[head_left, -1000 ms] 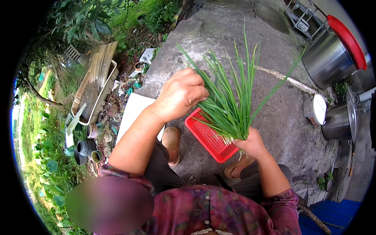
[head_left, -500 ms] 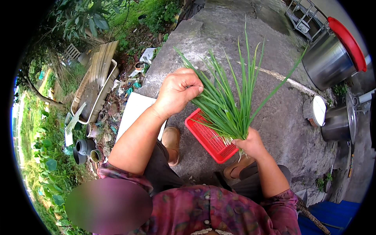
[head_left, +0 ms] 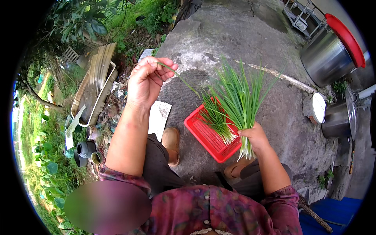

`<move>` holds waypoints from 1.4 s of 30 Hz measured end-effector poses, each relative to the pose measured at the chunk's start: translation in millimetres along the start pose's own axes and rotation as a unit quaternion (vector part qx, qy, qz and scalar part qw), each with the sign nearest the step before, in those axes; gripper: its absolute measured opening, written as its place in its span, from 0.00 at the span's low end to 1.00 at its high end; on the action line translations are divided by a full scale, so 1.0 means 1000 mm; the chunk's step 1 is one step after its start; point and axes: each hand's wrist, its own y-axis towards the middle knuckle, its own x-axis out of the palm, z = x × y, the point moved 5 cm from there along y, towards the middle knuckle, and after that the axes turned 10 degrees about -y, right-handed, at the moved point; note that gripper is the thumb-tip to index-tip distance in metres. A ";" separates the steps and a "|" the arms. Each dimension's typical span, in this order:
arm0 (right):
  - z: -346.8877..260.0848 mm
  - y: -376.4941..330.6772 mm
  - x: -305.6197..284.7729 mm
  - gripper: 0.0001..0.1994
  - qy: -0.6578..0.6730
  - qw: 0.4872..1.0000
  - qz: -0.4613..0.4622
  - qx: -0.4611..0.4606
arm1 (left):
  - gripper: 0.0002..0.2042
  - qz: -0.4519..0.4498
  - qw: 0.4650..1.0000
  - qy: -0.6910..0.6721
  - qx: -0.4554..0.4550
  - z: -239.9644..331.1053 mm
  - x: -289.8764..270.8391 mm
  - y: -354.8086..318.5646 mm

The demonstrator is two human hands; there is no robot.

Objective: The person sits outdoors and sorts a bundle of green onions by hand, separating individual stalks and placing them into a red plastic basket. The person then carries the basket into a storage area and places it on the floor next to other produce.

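My right hand (head_left: 254,138) is closed around the lower stems of a bunch of green onions (head_left: 243,98), white root ends pointing toward me and leaves fanning away. Off to the left, my raised left hand (head_left: 149,80) pinches a single thin green onion leaf (head_left: 183,81) that hangs down toward the right. Beneath the bunch, a red plastic basket (head_left: 194,127) with slotted sides sits on the ground. More green onions (head_left: 223,127) lie in it, partly hidden by the held bunch.
A white board (head_left: 159,116) lies left of the basket, beside my shoe (head_left: 171,143). Steel pots (head_left: 329,58) and a white-topped bucket (head_left: 314,108) stand at the right. Debris, jars (head_left: 86,148) and an old trough (head_left: 108,92) line the left edge of the concrete.
My left hand has moved left and away from the bunch, taking one leaf with it. The bunch has turned more upright and right, uncovering the green onions in the basket.
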 end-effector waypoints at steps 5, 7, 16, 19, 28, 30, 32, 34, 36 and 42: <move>-0.006 -0.006 0.005 0.14 0.014 1.000 -0.021 -0.010 | 0.18 0.340 0.875 -0.044 0.341 0.138 -0.143 -0.024; -0.009 -0.007 0.003 0.15 0.002 0.999 -0.030 -0.021 | 0.30 0.502 0.782 -0.125 0.348 0.142 -0.180 -0.056; -0.020 -0.011 0.018 0.18 -0.005 0.998 -0.056 -0.037 | 0.12 0.089 0.917 0.376 0.094 0.012 -0.015 0.003; -0.017 -0.011 0.023 0.16 -0.062 0.996 -0.060 -0.029 | 0.11 -0.193 0.724 0.634 0.189 -0.032 0.069 -0.016; -0.015 -0.018 0.018 0.17 -0.059 0.995 -0.071 -0.037 | 0.12 -0.274 0.659 0.697 0.064 -0.077 0.079 -0.025; -0.015 -0.018 0.016 0.19 -0.057 0.995 -0.072 -0.031 | 0.10 -0.281 0.662 0.694 0.035 -0.081 0.073 -0.024; -0.017 -0.019 0.017 0.19 -0.070 0.994 -0.075 -0.040 | 0.09 -0.219 0.724 0.654 -0.021 -0.088 0.060 -0.021; -0.021 -0.020 0.020 0.18 -0.096 0.990 -0.078 -0.067 | 0.10 -0.153 0.762 0.625 -0.072 -0.093 0.049 -0.019; -0.018 -0.020 0.022 0.18 -0.143 0.984 -0.068 -0.080 | 0.12 -0.085 0.780 0.609 -0.117 -0.095 0.041 -0.018; -0.022 -0.023 0.029 0.19 -0.251 0.961 -0.050 -0.103 | 0.16 -0.001 0.724 0.671 -0.160 -0.091 0.037 -0.017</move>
